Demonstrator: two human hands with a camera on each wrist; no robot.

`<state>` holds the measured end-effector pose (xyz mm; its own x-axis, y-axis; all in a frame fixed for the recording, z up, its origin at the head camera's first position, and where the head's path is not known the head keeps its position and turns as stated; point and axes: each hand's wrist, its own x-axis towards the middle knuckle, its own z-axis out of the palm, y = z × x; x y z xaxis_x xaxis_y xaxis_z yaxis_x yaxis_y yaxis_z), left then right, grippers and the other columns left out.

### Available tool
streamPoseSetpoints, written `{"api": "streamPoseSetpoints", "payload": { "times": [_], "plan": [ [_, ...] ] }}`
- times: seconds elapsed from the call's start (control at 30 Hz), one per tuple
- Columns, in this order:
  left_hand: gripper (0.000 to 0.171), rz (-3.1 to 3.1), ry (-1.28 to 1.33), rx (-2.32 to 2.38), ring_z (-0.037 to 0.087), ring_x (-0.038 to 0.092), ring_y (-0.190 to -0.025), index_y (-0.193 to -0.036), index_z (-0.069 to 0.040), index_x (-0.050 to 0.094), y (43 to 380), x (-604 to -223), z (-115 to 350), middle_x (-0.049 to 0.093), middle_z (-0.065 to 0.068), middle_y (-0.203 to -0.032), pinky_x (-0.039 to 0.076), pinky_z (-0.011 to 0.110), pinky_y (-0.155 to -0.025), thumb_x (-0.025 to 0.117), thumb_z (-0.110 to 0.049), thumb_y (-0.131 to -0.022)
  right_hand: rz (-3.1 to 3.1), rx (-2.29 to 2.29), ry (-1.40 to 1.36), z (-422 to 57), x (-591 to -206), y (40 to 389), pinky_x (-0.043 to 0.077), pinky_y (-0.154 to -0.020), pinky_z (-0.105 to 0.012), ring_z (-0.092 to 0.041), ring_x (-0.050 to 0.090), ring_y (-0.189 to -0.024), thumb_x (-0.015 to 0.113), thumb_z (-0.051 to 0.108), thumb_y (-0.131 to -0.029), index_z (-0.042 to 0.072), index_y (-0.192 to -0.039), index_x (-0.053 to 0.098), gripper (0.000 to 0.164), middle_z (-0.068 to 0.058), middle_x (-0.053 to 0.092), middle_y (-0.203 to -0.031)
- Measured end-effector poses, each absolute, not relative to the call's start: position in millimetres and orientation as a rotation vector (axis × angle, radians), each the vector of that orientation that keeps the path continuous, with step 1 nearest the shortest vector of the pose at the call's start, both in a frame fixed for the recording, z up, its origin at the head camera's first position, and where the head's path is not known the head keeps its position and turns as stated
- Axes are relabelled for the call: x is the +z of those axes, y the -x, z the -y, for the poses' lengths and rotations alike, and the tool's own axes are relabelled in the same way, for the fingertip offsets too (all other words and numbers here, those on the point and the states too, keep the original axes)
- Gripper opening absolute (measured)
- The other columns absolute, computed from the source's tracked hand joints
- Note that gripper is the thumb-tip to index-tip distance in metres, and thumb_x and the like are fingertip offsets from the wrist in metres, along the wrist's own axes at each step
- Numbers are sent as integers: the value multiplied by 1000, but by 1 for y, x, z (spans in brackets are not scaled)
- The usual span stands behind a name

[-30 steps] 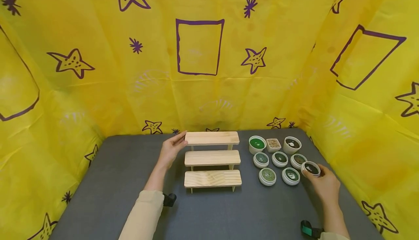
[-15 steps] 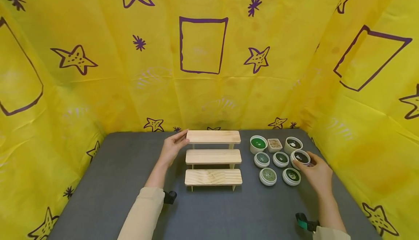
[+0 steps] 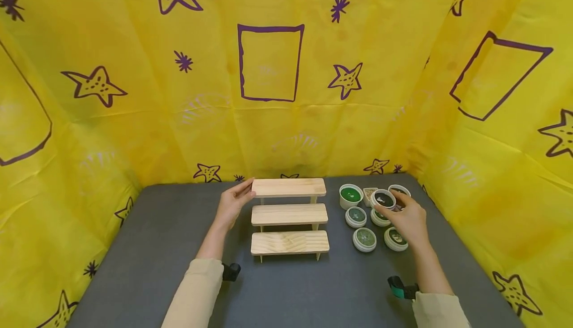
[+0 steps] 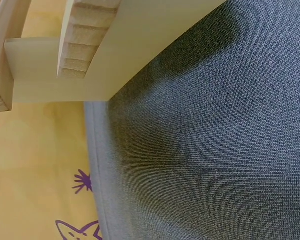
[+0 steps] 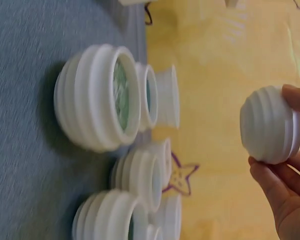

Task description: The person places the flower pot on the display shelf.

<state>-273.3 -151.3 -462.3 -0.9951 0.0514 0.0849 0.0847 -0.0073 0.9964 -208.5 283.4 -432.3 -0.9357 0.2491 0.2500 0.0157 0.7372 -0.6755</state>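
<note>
My right hand (image 3: 409, 217) pinches a small white ribbed pot with a dark filling (image 3: 383, 200) between thumb and fingers. In the right wrist view this ribbed pot (image 5: 267, 125) is raised above the table, apart from the other pots. My left hand (image 3: 232, 205) pinches the left end of the top board of a three-step wooden stand (image 3: 290, 214). The left wrist view shows the stand's side panel (image 4: 135, 45) and a board end, with the left hand barely showing. My right hand and its pot partly hide the pots behind them.
Right of the stand are a white cup with green filling (image 3: 351, 195), a square tub (image 3: 369, 192), another white cup (image 3: 400, 187) and several low ribbed pots, including a light green one (image 3: 365, 238). Yellow cloth walls (image 3: 268, 134) border the grey table (image 3: 179, 228).
My right hand has carried the dark-filled pot left, from the right edge of the group to over its middle. The left hand stays on the top board.
</note>
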Motion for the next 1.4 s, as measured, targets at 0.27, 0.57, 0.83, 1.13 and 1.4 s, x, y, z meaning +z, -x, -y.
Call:
{"api": "streamPoseSetpoints", "payload": {
  "times": [0.27,0.57,0.83,1.13,1.4],
  "plan": [
    [51,2214,143,-2197,29,43,-143,-143,0,49,273,-463,153,46,19,-151,48,18,-103,63,-4,-94,2632,1064,32,-251,-423,221,55,-84,-36,-37,65,-110,80,40,-81,5,-138,57,70,-22,66,-127],
    [50,2244,134,-2165,30,43,-143,-143,-1,50,275,-460,152,46,18,-152,46,27,-107,63,-5,-95,2566,1206,-98,-223,-414,235,57,-97,-49,-39,61,-121,81,34,-81,3,-138,56,70,-22,60,-136],
    [51,2248,122,-2183,28,43,-143,-144,-2,49,274,-462,150,45,16,-153,46,27,-107,62,-4,-95,2570,1222,-171,-199,-408,244,58,-96,-47,-37,62,-119,83,33,-79,3,-136,58,69,-19,63,-132],
    [51,2230,131,-2183,28,43,-143,-144,-1,48,273,-462,151,45,17,-153,47,23,-106,61,-2,-95,2570,1303,-240,-165,-400,253,60,-93,-44,-33,66,-114,84,27,-77,3,-134,59,67,-19,66,-127],
    [52,2236,155,-2175,29,42,-144,-145,-1,47,272,-462,152,44,18,-154,46,26,-108,61,-3,-95,2568,1429,-293,-133,-402,264,60,-94,-41,-31,66,-115,85,24,-76,3,-133,60,65,-17,68,-125]
  ]
}}
